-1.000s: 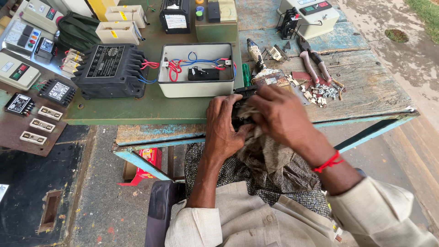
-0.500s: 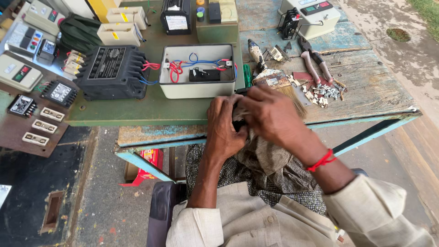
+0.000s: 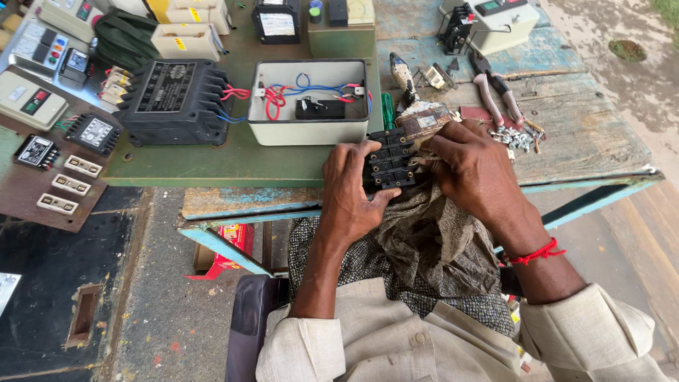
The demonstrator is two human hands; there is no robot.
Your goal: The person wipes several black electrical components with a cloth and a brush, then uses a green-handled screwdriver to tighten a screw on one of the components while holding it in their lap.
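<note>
Open wired box (image 3: 311, 134) crowds the bare bench edge (image 3: 212, 166).

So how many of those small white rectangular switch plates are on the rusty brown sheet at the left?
3, stacked in a column on the rusty brown sheet: top plate, middle plate, bottom plate. More may lie outside the frame.

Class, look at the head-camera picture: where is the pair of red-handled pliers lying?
The red-handled pliers lie on the worn wooden table at upper right, beside small screws and beyond the right hand.
</note>
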